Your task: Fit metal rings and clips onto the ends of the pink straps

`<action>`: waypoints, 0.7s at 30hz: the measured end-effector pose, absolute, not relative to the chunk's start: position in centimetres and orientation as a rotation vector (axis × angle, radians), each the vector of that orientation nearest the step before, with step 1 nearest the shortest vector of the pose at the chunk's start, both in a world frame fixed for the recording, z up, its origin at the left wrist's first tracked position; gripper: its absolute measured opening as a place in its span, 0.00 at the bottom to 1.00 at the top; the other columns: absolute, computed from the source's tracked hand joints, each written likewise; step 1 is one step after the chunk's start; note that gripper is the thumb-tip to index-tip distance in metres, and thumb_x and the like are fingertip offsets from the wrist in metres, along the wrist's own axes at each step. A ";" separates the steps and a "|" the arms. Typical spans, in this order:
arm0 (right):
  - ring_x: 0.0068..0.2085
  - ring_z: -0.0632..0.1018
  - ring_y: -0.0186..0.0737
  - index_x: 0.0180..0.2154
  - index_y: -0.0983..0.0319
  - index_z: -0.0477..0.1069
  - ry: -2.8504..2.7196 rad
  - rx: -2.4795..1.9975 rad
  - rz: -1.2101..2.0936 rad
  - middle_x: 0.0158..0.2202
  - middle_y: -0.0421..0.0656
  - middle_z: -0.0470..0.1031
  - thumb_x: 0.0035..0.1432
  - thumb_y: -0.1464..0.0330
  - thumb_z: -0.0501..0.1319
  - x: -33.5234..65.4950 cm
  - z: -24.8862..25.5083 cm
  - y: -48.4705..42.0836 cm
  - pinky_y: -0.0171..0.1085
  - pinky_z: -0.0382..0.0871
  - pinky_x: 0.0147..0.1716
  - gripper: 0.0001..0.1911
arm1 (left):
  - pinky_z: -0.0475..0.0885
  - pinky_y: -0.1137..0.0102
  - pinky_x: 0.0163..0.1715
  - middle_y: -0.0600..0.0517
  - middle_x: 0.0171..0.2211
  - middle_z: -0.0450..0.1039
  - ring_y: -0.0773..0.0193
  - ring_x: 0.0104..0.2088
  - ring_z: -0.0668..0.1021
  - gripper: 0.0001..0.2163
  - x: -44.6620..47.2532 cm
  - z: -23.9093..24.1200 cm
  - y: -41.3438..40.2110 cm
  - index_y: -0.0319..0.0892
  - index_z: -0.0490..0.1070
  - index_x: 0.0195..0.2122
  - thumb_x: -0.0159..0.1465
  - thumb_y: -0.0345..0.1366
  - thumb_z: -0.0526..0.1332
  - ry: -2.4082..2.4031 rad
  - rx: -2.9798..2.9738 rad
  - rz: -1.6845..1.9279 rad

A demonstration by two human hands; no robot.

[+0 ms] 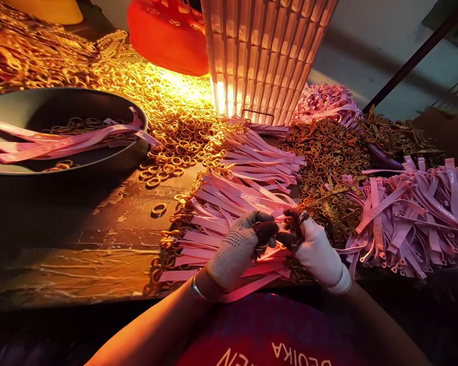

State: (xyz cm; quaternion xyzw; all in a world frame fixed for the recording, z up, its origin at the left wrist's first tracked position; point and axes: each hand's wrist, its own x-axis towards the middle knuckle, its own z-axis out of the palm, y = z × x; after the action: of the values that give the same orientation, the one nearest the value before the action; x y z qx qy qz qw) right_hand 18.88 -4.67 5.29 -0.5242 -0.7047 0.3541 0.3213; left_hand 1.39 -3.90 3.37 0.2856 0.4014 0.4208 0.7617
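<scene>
My left hand [248, 239], in a pale dotted glove with dark fingertips, is closed over a row of pink straps [217, 198]. Close beside it my right hand [315, 246], in a white glove with dark fingertips, is also closed, its fingers pinched toward the left ones. Whatever sits between the fingertips is small and mostly hidden by them. Gold rings [168, 259] show along the left ends of the laid-out straps. To the right of my right hand lies a loose heap of pink straps [416, 218].
A dark bowl [137, 147] at left holds rings and pink straps. Behind are a large heap of gold rings [175, 122], a lit red lamp [168, 40] and an upright ribbed panel [267, 56]. Small metal pieces [324, 152] are piled right of the straps.
</scene>
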 end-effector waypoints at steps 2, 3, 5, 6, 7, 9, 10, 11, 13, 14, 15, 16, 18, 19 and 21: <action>0.41 0.78 0.38 0.56 0.58 0.68 -1.806 -1.355 0.919 0.43 0.42 0.79 0.63 0.67 0.64 18.3 4.9 -4.4 0.38 0.74 0.45 0.20 | 0.56 0.78 0.16 0.56 0.21 0.69 0.75 0.17 0.63 0.09 1.4 2.8 -3.5 0.40 0.69 0.32 0.63 0.39 0.65 0.798 0.570 0.897; 0.40 0.78 0.38 0.56 0.58 0.68 -1.793 -1.345 0.909 0.42 0.42 0.78 0.63 0.68 0.64 18.1 4.7 -4.2 0.37 0.73 0.45 0.20 | 0.57 0.78 0.16 0.56 0.21 0.68 0.75 0.17 0.63 0.09 1.4 2.5 -3.3 0.40 0.70 0.32 0.63 0.39 0.66 0.763 0.544 0.893; 0.41 0.79 0.38 0.57 0.59 0.67 -1.785 -1.341 0.889 0.42 0.42 0.79 0.63 0.70 0.63 17.8 4.3 -4.0 0.37 0.74 0.45 0.21 | 0.59 0.79 0.18 0.56 0.21 0.67 0.75 0.18 0.63 0.09 1.4 2.1 -3.0 0.40 0.70 0.32 0.62 0.39 0.66 0.712 0.500 0.887; 0.41 0.79 0.38 0.57 0.59 0.67 -1.786 -1.347 0.877 0.43 0.43 0.79 0.63 0.71 0.63 17.6 4.2 -3.9 0.37 0.74 0.45 0.21 | 0.59 0.79 0.18 0.57 0.21 0.66 0.75 0.18 0.63 0.08 1.4 1.9 -2.8 0.40 0.70 0.32 0.62 0.38 0.66 0.700 0.488 0.882; 0.42 0.79 0.38 0.57 0.58 0.67 -1.789 -1.352 0.863 0.43 0.43 0.79 0.63 0.71 0.62 17.5 4.1 -3.8 0.37 0.74 0.45 0.21 | 0.57 0.79 0.17 0.57 0.21 0.66 0.75 0.17 0.62 0.08 1.3 1.9 -2.7 0.40 0.69 0.32 0.62 0.37 0.66 0.700 0.493 0.879; 0.40 0.79 0.37 0.58 0.58 0.66 -1.798 -1.350 0.844 0.43 0.43 0.79 0.64 0.71 0.62 17.4 4.1 -3.6 0.37 0.75 0.44 0.22 | 0.54 0.78 0.15 0.58 0.19 0.65 0.75 0.16 0.60 0.08 1.1 2.0 -2.4 0.41 0.68 0.32 0.62 0.37 0.66 0.737 0.532 0.893; 0.40 0.80 0.36 0.59 0.57 0.66 -1.811 -1.345 0.837 0.43 0.42 0.79 0.64 0.70 0.62 17.3 4.2 -3.5 0.36 0.75 0.44 0.22 | 0.54 0.78 0.15 0.58 0.19 0.66 0.75 0.16 0.60 0.07 0.9 2.1 -2.3 0.41 0.68 0.33 0.62 0.36 0.66 0.762 0.553 0.907; 0.40 0.80 0.37 0.59 0.57 0.66 -1.836 -1.345 0.817 0.43 0.43 0.79 0.65 0.70 0.61 17.3 4.4 -3.3 0.37 0.76 0.45 0.21 | 0.54 0.78 0.15 0.59 0.19 0.66 0.75 0.16 0.61 0.07 0.7 2.2 -2.1 0.42 0.68 0.33 0.62 0.36 0.66 0.784 0.566 0.926; 0.47 0.80 0.42 0.60 0.57 0.65 -1.926 -1.374 0.702 0.47 0.46 0.78 0.67 0.68 0.60 17.5 4.9 -3.1 0.41 0.75 0.51 0.21 | 0.55 0.78 0.15 0.58 0.20 0.68 0.74 0.17 0.63 0.07 0.3 2.4 -1.9 0.42 0.67 0.34 0.61 0.35 0.66 0.811 0.565 0.956; 0.51 0.79 0.45 0.61 0.58 0.65 -1.985 -1.398 0.620 0.51 0.49 0.77 0.67 0.68 0.59 17.6 5.1 -2.9 0.45 0.73 0.54 0.22 | 0.55 0.78 0.15 0.57 0.21 0.69 0.73 0.17 0.63 0.07 0.1 2.4 -1.8 0.43 0.67 0.34 0.61 0.35 0.65 0.818 0.558 0.965; 0.55 0.77 0.48 0.62 0.59 0.64 -2.047 -1.421 0.546 0.54 0.51 0.76 0.68 0.67 0.58 17.8 5.4 -2.8 0.48 0.71 0.58 0.22 | 0.55 0.78 0.15 0.57 0.21 0.70 0.73 0.17 0.64 0.06 0.0 2.4 -1.7 0.43 0.67 0.34 0.61 0.35 0.65 0.825 0.554 0.970; 0.58 0.75 0.50 0.63 0.60 0.64 -2.103 -1.440 0.491 0.57 0.53 0.74 0.68 0.67 0.56 18.0 5.5 -2.6 0.51 0.69 0.60 0.22 | 0.55 0.78 0.16 0.57 0.21 0.71 0.73 0.17 0.64 0.06 -0.1 2.4 -1.7 0.43 0.67 0.34 0.61 0.34 0.65 0.836 0.553 0.975; 0.60 0.74 0.53 0.63 0.61 0.64 -2.185 -1.471 0.456 0.58 0.55 0.73 0.69 0.67 0.54 18.3 5.7 -2.4 0.53 0.69 0.60 0.22 | 0.55 0.78 0.16 0.57 0.21 0.71 0.73 0.17 0.63 0.06 -0.2 2.4 -1.6 0.43 0.67 0.34 0.61 0.35 0.65 0.864 0.561 0.991; 0.60 0.74 0.54 0.63 0.62 0.65 -2.213 -1.483 0.459 0.58 0.56 0.74 0.69 0.67 0.54 18.4 5.7 -2.3 0.54 0.69 0.60 0.22 | 0.56 0.78 0.16 0.57 0.21 0.71 0.73 0.17 0.64 0.06 -0.2 2.4 -1.6 0.43 0.67 0.34 0.61 0.35 0.64 0.877 0.568 1.003; 0.59 0.75 0.56 0.62 0.63 0.65 -2.247 -1.496 0.467 0.57 0.56 0.74 0.69 0.67 0.53 18.4 5.6 -2.2 0.55 0.68 0.61 0.22 | 0.56 0.77 0.16 0.56 0.21 0.71 0.72 0.18 0.64 0.06 -0.1 2.5 -1.5 0.43 0.67 0.34 0.61 0.34 0.64 0.897 0.582 1.019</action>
State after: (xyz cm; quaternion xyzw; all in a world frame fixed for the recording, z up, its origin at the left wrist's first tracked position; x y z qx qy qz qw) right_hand 18.43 -2.20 5.62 -0.5350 -0.8038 0.1670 0.1995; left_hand -0.12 -1.53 2.47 0.2651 0.4087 0.4645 0.7395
